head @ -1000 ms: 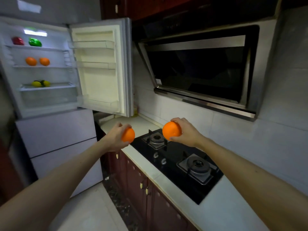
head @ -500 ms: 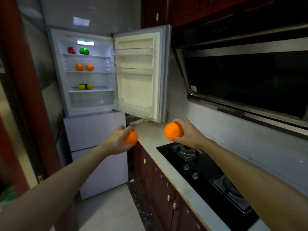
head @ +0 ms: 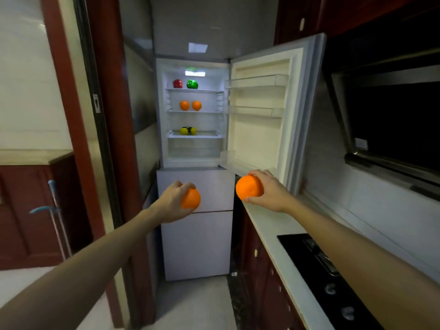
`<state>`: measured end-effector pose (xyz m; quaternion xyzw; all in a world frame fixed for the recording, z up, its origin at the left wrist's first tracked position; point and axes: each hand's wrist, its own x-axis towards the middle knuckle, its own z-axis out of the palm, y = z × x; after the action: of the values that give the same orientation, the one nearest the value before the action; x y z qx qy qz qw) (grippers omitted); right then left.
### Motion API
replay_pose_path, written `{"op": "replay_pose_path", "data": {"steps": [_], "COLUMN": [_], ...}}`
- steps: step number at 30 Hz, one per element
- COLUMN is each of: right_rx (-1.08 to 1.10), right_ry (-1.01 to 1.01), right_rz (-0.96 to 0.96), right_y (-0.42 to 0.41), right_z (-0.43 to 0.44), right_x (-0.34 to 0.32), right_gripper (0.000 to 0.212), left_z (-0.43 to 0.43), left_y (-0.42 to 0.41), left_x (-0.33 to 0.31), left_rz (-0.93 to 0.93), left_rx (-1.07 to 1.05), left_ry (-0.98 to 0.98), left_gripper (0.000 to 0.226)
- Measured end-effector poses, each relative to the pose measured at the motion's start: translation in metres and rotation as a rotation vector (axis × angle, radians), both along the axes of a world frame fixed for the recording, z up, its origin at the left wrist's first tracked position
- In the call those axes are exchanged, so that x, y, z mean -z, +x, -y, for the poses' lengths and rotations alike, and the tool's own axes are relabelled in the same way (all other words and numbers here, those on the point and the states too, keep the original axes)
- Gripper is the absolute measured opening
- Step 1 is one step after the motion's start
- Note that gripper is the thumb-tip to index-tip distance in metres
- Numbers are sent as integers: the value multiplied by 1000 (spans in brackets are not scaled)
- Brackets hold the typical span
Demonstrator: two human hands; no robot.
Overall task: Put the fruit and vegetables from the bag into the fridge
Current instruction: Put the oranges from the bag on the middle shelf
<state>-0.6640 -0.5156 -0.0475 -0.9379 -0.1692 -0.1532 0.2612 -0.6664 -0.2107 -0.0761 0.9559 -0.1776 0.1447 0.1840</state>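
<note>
My left hand grips an orange, and my right hand grips a second orange. Both are held out in front of the white fridge, below its open upper compartment. The upper door is swung wide to the right, its racks bare. Inside, the top shelf carries a red pepper and a green pepper. Two oranges sit on the middle shelf and two lemons on the lowest shelf. The bag is out of view.
A white countertop with a black gas hob runs along the right over dark red cabinets. A range hood hangs above it. A red door frame stands left, with a mop beyond it.
My view has turned left and come square to the fridge; the hob has slid off to the right. Both hands have kept their oranges, now nearer the fridge front.
</note>
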Motion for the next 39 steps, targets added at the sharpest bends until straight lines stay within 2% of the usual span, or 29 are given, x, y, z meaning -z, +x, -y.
{"op": "replay_pose_path", "data": {"steps": [6,15,27,39], "right_rx": [-98,-203,-267,-259], "right_ry": [4,4,-10,-10], "right_rz": [21,54,22,55], "right_y": [48,83,119,184], "right_z": [-11,-21,-31,-43], "right_x": [-10,-14,0,-7], "right_gripper": [77,75,74,77], "left_z": [-10,-9,-10,-24], "left_y": [10,16,47,123], "left_x": [-4,-15,-16,-19], "left_rz": [41,32,27,67], "left_rx": [-139,-214,-225,-213], "left_ry": [-64,-79,-68,-79], "left_gripper": [71,72,72,73]}}
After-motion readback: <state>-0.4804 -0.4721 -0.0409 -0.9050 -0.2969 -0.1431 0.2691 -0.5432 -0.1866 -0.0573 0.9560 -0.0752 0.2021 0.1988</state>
